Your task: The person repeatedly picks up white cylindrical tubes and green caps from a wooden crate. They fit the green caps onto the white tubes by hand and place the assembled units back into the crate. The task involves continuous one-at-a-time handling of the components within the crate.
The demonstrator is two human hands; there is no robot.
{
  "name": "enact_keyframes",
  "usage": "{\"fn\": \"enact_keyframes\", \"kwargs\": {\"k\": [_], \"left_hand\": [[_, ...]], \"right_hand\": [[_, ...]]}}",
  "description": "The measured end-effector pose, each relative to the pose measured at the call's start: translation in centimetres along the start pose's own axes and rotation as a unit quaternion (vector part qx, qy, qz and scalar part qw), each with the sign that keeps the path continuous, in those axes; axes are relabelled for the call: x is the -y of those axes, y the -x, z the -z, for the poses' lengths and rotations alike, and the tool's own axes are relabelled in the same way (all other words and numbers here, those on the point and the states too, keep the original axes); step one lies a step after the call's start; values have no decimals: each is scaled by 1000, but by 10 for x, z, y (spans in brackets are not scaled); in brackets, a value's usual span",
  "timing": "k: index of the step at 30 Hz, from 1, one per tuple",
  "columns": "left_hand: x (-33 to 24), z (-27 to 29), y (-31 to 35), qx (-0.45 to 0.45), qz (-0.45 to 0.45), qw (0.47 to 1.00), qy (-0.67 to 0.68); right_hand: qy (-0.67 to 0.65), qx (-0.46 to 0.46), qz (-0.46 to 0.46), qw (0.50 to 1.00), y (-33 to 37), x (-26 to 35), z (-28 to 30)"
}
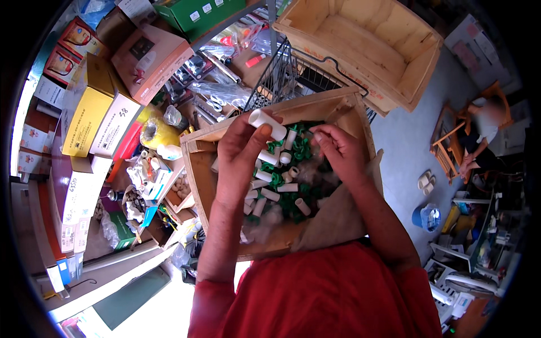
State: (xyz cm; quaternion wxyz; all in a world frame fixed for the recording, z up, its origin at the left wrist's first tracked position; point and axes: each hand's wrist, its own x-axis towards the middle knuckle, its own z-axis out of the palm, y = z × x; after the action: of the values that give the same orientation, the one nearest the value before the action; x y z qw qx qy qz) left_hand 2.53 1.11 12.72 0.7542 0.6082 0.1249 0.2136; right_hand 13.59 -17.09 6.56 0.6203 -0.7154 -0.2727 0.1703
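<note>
My left hand (239, 155) is closed round a short white plastic pipe piece (267, 124), held tilted above a wooden box (196, 169). Over the box's right part is my right hand (342, 151), its thumb and forefinger pinched together. Whatever lies between those fingertips, if anything, is too small to make out. Inside the box, several white pipe pieces (270, 194) lie loosely mixed with green plastic pieces (302, 147) that look like pipe clips. Some clear plastic film (309, 170) shows among them, below my right hand. A brownish sheet (332, 228) covers the box's near right corner.
Beyond the box stand a black wire basket (282, 73) and another wooden crate (360, 42). Stacked cartons (87, 107) and shelves of small goods line the left. Far right, a person (486, 124) sits by a wooden chair (445, 149), with a blue bin (426, 217) nearer.
</note>
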Motion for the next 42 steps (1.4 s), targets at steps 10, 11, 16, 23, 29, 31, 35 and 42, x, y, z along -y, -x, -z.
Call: {"fn": "enact_keyframes", "kwargs": {"k": [10,11,16,23,29,31,35,42], "left_hand": [[96,16,33,-42,94,994,37],[98,16,32,-38,98,994,32],[95,15,26,-32,89,995,33],[101,19,27,-20,123,989,85],[97,21,26,-12,135,986,101],[98,21,25,-11,143,985,99],[96,21,26,-15,143,984,101],[108,18,29,6,100,994,37]], "right_hand": [[199,74,19,977,5,-22,-11],[219,86,17,972,5,-23,-11],[391,119,60,911,4,-29,-16],[501,156,35,851,-8,-58,-42],[477,165,17,863,-12,-63,-37],[460,151,6,875,-12,-66,-33],[381,100,25,919,-23,-27,-21],[-61,120,-161,978,-4,-11,6]]}}
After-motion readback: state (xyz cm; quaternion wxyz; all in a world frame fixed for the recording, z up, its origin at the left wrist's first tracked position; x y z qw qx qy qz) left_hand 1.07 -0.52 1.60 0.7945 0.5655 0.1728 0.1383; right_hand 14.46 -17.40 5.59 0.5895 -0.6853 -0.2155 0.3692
